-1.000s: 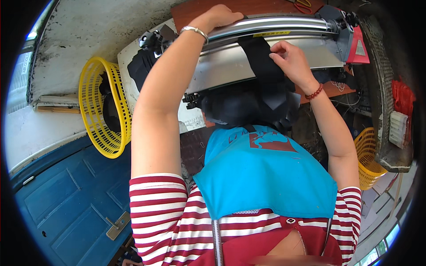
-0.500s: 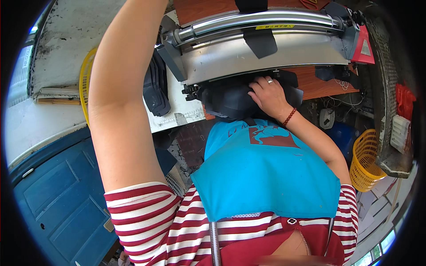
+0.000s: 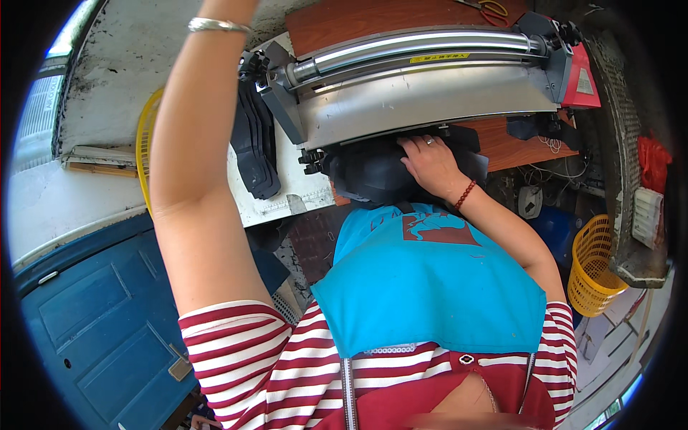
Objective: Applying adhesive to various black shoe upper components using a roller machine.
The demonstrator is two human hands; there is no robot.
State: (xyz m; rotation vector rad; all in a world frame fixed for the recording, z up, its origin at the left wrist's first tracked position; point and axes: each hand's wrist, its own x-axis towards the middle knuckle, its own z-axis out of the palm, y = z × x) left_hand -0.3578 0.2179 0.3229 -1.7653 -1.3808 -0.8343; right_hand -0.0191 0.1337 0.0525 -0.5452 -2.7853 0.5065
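My left arm (image 3: 197, 136) reaches up past the left end of a roller machine (image 3: 430, 97). A silver bangle (image 3: 218, 25) shows at its wrist, and the hand itself is cut off by the upper edge. My right hand (image 3: 432, 166), with a ring and a red bead bracelet, lies at a pile of thin black cut pieces (image 3: 369, 172) below the machine's near edge. Its fingers are bent onto the pile and seem to grip a piece there; the fingertips are partly lost against the black. The machine's metal plate (image 3: 423, 100) and steel roller (image 3: 423, 46) show bare.
More black strips (image 3: 254, 150) are stacked on a white board (image 3: 287, 204) at the machine's left. Scissors (image 3: 493, 10) lie on the brown table behind it. A yellow basket (image 3: 595, 269) stands low at the right, near loose cables (image 3: 562, 168). A blue cabinet (image 3: 100, 315) is at lower left.
The black piece that lay across the machine's plate and roller is gone from view. My left arm has drawn back slightly, bringing the bangle into view. My right hand remains at the pile.
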